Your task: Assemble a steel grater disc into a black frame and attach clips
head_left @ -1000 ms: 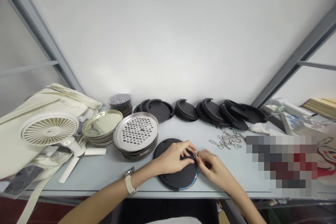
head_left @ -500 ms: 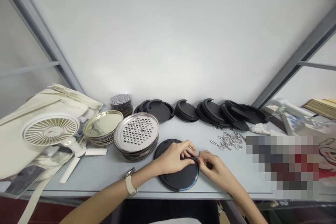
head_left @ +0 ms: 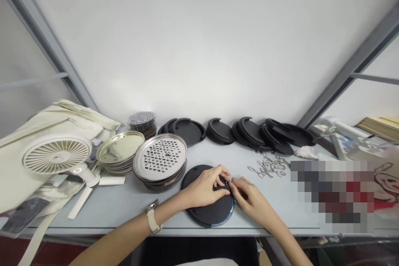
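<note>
A round black disc (head_left: 207, 212) lies flat at the table's front, with a blue strip along its lower right rim. Across its top rests my left hand (head_left: 207, 187), closed, fingers bent and thumb pressing near the right rim. My right hand (head_left: 251, 197) is closed in a pinch at that rim, its fingertips on a small shiny metal hook (head_left: 227, 183), mostly hidden between the two hands. Behind my right hand is a loose pile of metal hooks (head_left: 271, 166). Left of the disc stands a stack of perforated silver plates (head_left: 162, 158).
Gold-coloured discs (head_left: 121, 147) are stacked further left, near a white fan (head_left: 59, 156) and a cream bag (head_left: 40, 129). Black trays with cut-out rims (head_left: 188, 131) line the wall. Behind the silver plates sit round containers (head_left: 141, 120). Cardboard-like sheets (head_left: 382, 128) lie at far right.
My right fingertips have shifted slightly inward over the disc's rim. My left hand keeps its place on the disc. The whole view has drifted slightly.
</note>
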### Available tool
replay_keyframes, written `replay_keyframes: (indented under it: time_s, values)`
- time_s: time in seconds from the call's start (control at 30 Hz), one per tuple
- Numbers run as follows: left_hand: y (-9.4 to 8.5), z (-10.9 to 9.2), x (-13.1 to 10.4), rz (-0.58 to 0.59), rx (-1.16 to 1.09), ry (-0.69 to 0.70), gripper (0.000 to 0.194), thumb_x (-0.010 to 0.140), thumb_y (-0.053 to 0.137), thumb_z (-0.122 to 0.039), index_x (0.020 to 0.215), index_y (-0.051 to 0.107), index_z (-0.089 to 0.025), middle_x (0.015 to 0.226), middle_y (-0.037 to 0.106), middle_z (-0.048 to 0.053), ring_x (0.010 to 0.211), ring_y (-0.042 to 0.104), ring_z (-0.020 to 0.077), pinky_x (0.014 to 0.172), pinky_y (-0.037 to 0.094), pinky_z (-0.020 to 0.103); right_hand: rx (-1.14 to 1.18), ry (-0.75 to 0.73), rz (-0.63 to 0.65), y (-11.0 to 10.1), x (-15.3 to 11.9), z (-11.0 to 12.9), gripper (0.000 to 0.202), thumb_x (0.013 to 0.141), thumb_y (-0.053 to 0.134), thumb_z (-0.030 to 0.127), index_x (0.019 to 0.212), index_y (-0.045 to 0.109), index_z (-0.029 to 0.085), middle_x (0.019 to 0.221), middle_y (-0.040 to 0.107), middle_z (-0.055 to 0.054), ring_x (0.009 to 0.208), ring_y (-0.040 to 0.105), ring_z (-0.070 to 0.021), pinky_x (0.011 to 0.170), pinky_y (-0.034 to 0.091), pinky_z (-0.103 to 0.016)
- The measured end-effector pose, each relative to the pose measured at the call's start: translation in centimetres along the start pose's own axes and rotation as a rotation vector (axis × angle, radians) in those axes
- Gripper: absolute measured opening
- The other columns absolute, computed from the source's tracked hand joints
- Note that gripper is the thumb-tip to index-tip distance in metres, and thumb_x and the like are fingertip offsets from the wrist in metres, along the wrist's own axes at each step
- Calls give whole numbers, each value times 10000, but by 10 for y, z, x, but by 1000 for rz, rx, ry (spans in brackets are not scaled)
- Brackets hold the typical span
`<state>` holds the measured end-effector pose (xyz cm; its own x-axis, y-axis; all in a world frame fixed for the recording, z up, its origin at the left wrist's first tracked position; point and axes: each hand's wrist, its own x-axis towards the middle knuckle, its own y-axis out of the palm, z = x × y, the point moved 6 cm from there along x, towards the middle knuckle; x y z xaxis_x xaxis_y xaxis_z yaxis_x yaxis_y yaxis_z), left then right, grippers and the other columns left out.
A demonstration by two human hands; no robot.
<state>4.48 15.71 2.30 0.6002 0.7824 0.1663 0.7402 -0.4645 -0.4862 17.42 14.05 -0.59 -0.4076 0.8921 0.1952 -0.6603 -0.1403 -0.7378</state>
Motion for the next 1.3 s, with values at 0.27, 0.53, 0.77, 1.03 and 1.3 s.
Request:
replay_keyframes:
  time_s: [0.27,0.53,0.77,1.03,1.3]
  values:
    - [3,-1,-2,54,-9,7,425,791,623,-123,1172,471,-234,1080,677,37,879,633,161,783,490,265,11,49,17,2,-3,-11,352,932,375,279,599,279,218,555,384,37,629,432,-160,605,348,-269]
    - [2,-1,-1,41,-39,-11,422,775,631,-115,1149,483,-242,1082,683,31,877,641,159,762,486,250,36,53,10,3,-3,-13,309,905,393,257,619,281,222,574,372,39,634,424,-159,596,345,-261]
    - [2,-2,-1,45,-73,-2,395,791,620,-117,1140,476,-235,1041,703,34,879,642,155,799,483,262,35,53,7,2,-4,-16,326,908,395,268,610,271,221,574,368,39,631,419,-156,590,341,-255]
    - [0,-1,-2,-3,0,11,447,762,642,-126,1160,475,-241,1122,627,39,836,616,151,694,479,244,52,100,-21,1,-2,-16,343,948,361,340,632,308,217,591,359,46,583,385,-139,554,309,-253]
    - [3,-2,-3,27,-2,27,411,787,616,-119,1160,477,-222,1105,624,49,852,608,153,775,497,271,9,43,22,3,-2,-10,328,959,343,324,649,339,216,602,423,26,655,448,-169,622,358,-273]
